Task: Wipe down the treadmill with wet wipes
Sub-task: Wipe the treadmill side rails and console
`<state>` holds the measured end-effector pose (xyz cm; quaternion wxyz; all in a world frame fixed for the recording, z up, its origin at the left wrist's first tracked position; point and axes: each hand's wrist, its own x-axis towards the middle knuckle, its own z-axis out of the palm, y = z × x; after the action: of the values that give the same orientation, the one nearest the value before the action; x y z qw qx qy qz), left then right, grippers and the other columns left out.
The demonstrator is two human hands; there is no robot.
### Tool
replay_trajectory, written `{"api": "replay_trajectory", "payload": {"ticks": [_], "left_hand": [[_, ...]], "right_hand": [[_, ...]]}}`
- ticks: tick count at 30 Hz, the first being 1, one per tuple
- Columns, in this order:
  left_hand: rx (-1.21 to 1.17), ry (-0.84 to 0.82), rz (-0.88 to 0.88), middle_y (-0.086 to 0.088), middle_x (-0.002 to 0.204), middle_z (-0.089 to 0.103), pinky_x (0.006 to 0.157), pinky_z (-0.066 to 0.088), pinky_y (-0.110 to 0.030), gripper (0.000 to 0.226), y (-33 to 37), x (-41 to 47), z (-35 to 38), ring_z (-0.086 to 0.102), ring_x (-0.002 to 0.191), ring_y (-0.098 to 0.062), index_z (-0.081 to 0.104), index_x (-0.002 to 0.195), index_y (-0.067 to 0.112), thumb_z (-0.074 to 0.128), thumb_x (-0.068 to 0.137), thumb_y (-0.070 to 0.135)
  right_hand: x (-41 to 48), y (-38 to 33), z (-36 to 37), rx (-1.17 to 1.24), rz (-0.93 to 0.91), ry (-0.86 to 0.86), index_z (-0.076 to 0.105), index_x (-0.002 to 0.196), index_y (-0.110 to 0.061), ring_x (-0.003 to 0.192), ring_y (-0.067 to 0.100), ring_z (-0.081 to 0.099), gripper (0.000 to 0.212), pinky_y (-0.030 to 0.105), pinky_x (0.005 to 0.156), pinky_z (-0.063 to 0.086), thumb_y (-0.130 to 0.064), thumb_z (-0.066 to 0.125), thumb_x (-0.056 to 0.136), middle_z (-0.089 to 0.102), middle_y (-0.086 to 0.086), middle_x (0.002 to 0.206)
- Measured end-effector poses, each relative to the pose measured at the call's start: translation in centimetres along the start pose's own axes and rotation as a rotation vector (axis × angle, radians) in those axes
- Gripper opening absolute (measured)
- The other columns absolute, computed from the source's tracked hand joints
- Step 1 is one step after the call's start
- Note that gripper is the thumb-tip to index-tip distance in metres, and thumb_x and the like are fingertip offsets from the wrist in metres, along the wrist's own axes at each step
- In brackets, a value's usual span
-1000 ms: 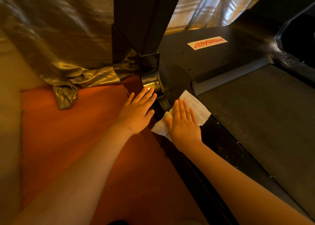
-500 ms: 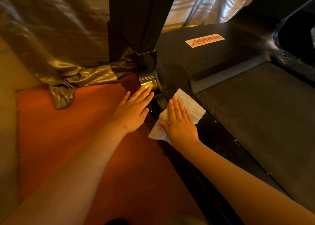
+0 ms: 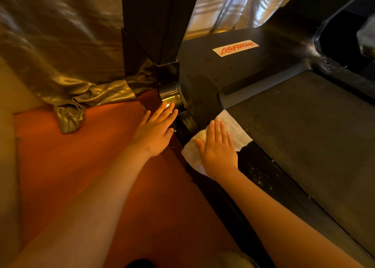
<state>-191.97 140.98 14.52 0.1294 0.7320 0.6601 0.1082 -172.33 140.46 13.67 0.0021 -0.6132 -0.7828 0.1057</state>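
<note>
A black treadmill [image 3: 233, 75] with a red-lettered label fills the right half of the head view, its dark belt [image 3: 314, 129] at the right. A white wet wipe [image 3: 233, 127] lies spread on the left side rail [image 3: 259, 174], near the base of the upright post [image 3: 154, 24]. My right hand [image 3: 218, 152] presses flat on the wipe with straight fingers. My left hand [image 3: 155, 129] rests flat beside the rail, fingertips touching the shiny foot of the post. Part of the wipe is hidden under my right palm.
Orange-red floor [image 3: 81, 166] stretches to the left of the treadmill. A shiny gold-grey curtain [image 3: 50, 54] hangs behind and bunches on the floor at the far left. White specks dot the side rail behind my right hand.
My right hand has slid the wipe slightly back along the rail toward me. The left hand keeps its place by the post foot.
</note>
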Motion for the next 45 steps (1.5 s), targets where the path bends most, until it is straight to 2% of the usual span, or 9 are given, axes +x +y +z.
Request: {"api": "replay_trajectory", "payload": {"ticks": [5, 9, 11, 13, 16, 34, 38, 43, 45], "left_hand": [[0.025, -0.002, -0.005, 0.013, 0.161, -0.013, 0.12, -0.009, -0.037, 0.056, 0.5, -0.3, -0.3, -0.026, 0.139, -0.002, 0.001, 0.155, 0.03, 0.028, 0.106, 0.031], [0.021, -0.001, -0.015, 0.013, 0.161, -0.014, 0.12, -0.009, -0.037, 0.056, 0.6, -0.2, -0.2, -0.026, 0.14, -0.004, 0.001, 0.155, 0.03, 0.029, 0.106, 0.032], [0.019, 0.001, -0.019, 0.013, 0.161, -0.014, 0.12, -0.009, -0.037, 0.056, 0.7, -0.2, -0.1, -0.026, 0.141, -0.004, 0.001, 0.155, 0.03, 0.029, 0.106, 0.032], [0.012, 0.004, -0.023, 0.013, 0.16, -0.014, 0.119, -0.009, -0.037, 0.056, 0.7, -0.1, 0.0, -0.026, 0.141, -0.004, 0.001, 0.155, 0.03, 0.029, 0.106, 0.032], [-0.006, 0.007, -0.03, 0.013, 0.161, -0.013, 0.119, -0.008, -0.036, 0.056, 0.8, 0.0, 0.0, -0.024, 0.143, -0.005, 0.002, 0.155, 0.03, 0.03, 0.106, 0.032], [0.005, 0.02, -0.068, 0.011, 0.16, -0.019, 0.121, -0.006, -0.037, 0.065, 1.2, 0.3, 1.1, -0.028, 0.142, -0.007, -0.002, 0.155, 0.027, 0.037, 0.104, 0.033], [-0.008, 0.025, -0.075, 0.01, 0.161, -0.019, 0.121, -0.005, -0.039, 0.068, 1.4, 0.2, 1.3, -0.027, 0.143, -0.008, -0.003, 0.155, 0.025, 0.04, 0.103, 0.033], [-0.022, 0.022, -0.078, 0.011, 0.16, -0.018, 0.121, -0.005, -0.039, 0.067, 1.4, 0.2, 1.1, -0.027, 0.142, -0.007, -0.002, 0.156, 0.026, 0.04, 0.104, 0.033], [-0.02, 0.021, -0.075, 0.01, 0.16, -0.019, 0.12, -0.005, -0.039, 0.067, 1.4, 0.2, 1.2, -0.027, 0.143, -0.008, -0.003, 0.155, 0.025, 0.039, 0.104, 0.033]], "right_hand": [[-3.5, 2.1, -0.5, -0.066, 0.01, -0.057, -0.016, 0.151, -0.011, 0.145, 0.023, -0.023, 0.076, 0.037, 0.119, -0.01, -0.058, -0.007, 0.093, -0.024, 0.01, 0.158], [-5.5, 3.2, -0.5, -0.078, 0.002, -0.064, -0.018, 0.15, -0.012, 0.144, 0.022, -0.024, 0.114, 0.036, 0.117, -0.012, -0.069, -0.044, 0.055, -0.025, 0.009, 0.158], [-5.7, 3.2, -0.7, -0.075, 0.014, -0.076, -0.018, 0.15, -0.013, 0.144, 0.022, -0.025, 0.106, 0.036, 0.117, -0.014, -0.072, -0.037, 0.063, -0.025, 0.009, 0.158], [-5.6, 3.0, -1.0, -0.07, 0.041, -0.099, -0.019, 0.15, -0.013, 0.144, 0.021, -0.026, 0.082, 0.036, 0.116, -0.016, -0.068, -0.009, 0.09, -0.026, 0.008, 0.158], [-5.2, 2.4, -1.2, -0.067, 0.078, -0.114, -0.02, 0.15, -0.011, 0.144, 0.022, -0.027, 0.081, 0.037, 0.116, -0.017, -0.062, 0.015, 0.098, -0.027, 0.008, 0.157], [1.3, 0.3, -1.3, 0.055, 0.205, -0.032, -0.023, 0.149, -0.008, 0.144, 0.028, -0.027, 0.097, 0.044, 0.12, -0.012, -0.076, 0.011, 0.088, -0.03, 0.014, 0.156], [0.4, -1.6, 0.4, 0.002, 0.097, 0.073, -0.023, 0.149, -0.012, 0.145, 0.027, -0.026, 0.095, 0.044, 0.12, -0.01, -0.077, 0.008, 0.086, -0.028, 0.013, 0.156], [1.9, -0.7, -0.4, 0.056, 0.129, 0.044, -0.023, 0.151, -0.02, 0.144, 0.025, -0.026, 0.091, 0.046, 0.12, -0.009, -0.077, 0.01, 0.088, -0.028, 0.01, 0.158], [1.2, -1.9, 0.1, 0.014, 0.046, 0.064, -0.024, 0.15, -0.021, 0.144, 0.024, -0.027, 0.09, 0.044, 0.119, -0.012, -0.077, 0.01, 0.088, -0.028, 0.009, 0.157]]}}
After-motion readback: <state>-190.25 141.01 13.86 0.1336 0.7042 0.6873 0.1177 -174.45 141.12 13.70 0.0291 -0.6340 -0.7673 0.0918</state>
